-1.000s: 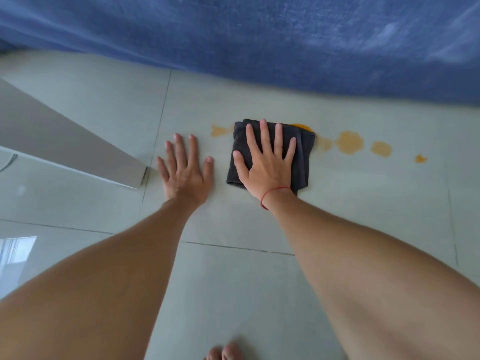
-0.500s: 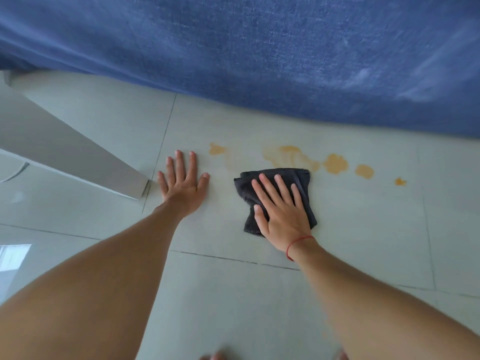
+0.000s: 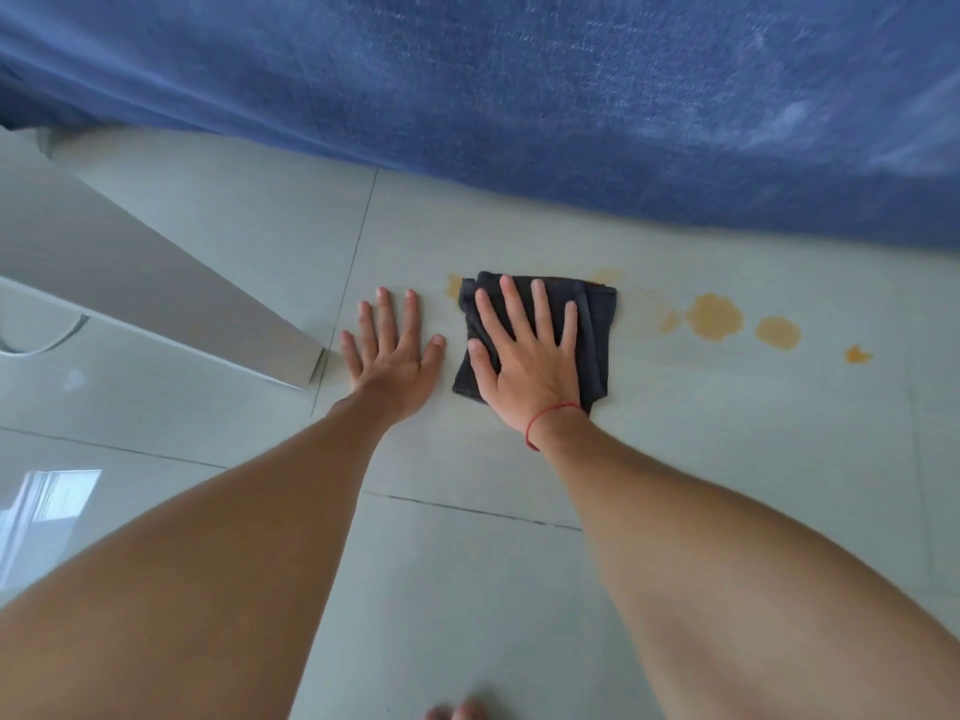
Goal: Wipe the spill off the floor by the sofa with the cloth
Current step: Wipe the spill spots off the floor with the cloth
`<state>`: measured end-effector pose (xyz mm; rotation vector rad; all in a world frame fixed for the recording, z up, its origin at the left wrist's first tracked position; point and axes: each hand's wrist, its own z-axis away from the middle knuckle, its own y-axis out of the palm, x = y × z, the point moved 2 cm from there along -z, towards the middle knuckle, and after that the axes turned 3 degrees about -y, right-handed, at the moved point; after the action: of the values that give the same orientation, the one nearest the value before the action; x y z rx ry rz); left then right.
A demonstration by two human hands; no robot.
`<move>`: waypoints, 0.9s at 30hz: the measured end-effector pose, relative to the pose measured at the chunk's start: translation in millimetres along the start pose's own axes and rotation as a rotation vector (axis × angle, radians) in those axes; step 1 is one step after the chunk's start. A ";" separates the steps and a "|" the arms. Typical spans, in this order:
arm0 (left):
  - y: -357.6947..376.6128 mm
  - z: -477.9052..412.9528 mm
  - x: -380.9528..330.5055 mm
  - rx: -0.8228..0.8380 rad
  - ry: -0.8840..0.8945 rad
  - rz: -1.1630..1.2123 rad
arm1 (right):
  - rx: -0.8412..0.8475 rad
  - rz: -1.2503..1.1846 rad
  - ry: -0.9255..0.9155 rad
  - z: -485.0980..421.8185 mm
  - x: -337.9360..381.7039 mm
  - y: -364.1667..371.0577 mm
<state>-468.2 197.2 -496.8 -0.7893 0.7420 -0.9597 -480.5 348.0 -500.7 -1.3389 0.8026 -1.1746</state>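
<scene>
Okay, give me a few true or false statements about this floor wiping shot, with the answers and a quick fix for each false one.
1. The right hand lies flat on the dark cloth. True.
2. The left hand holds a second cloth. False: it rests bare on the tile floor.
3. Orange spill spots remain right of the cloth. True.
4. The blue sofa is green. False: it is blue.
</scene>
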 end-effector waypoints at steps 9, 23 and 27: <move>-6.5 6.9 20.0 -0.154 0.006 0.082 | 0.015 0.022 -0.043 76.1 -55.0 -3.9; -4.5 -3.6 25.2 -0.059 0.004 0.019 | 0.035 -0.033 -0.111 -33.8 46.4 2.5; -6.9 -1.2 25.8 -0.026 0.016 0.018 | 0.031 0.005 -0.228 -2.3 9.1 -2.7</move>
<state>-462.2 171.2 -496.6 -0.7970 0.7753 -0.9432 -480.6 339.1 -496.7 -1.4148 0.6200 -1.0048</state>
